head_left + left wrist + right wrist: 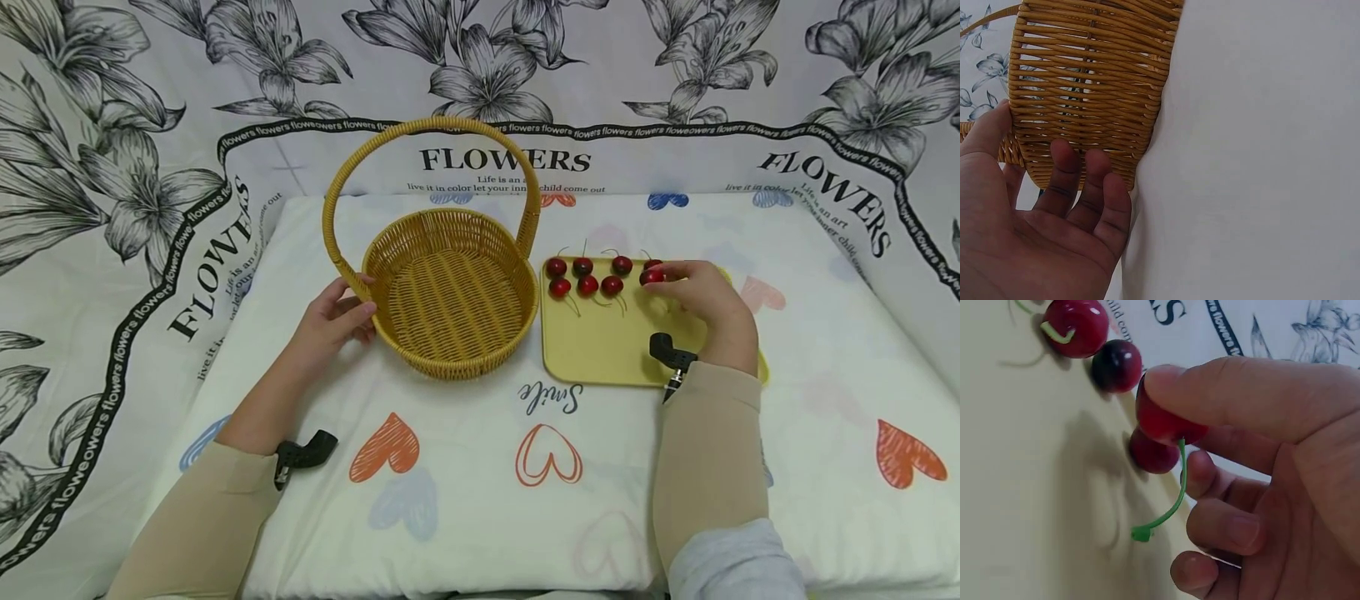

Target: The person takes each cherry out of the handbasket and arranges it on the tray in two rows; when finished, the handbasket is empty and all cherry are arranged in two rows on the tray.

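A round brown wicker basket (453, 367) with a tall arched handle (431, 125) stands upright with nothing inside. My left hand (336, 317) grips it at its left side, by the foot of the handle; in the left wrist view that hand (1054, 231) has its other fingers bent against the woven wall. On a yellow tray (600, 346) lie several dark red cherries (587, 286) with stems, in two rows. My right hand (701, 296) pinches a cherry (1163, 419) between thumb and finger, just above the tray. Its green stem (1179, 494) hangs down.
The tray stands just right of the basket. Under both lies a white cloth (465, 517) printed with hearts. Behind rises a white fabric (637, 150) with black flower drawings and lettering.
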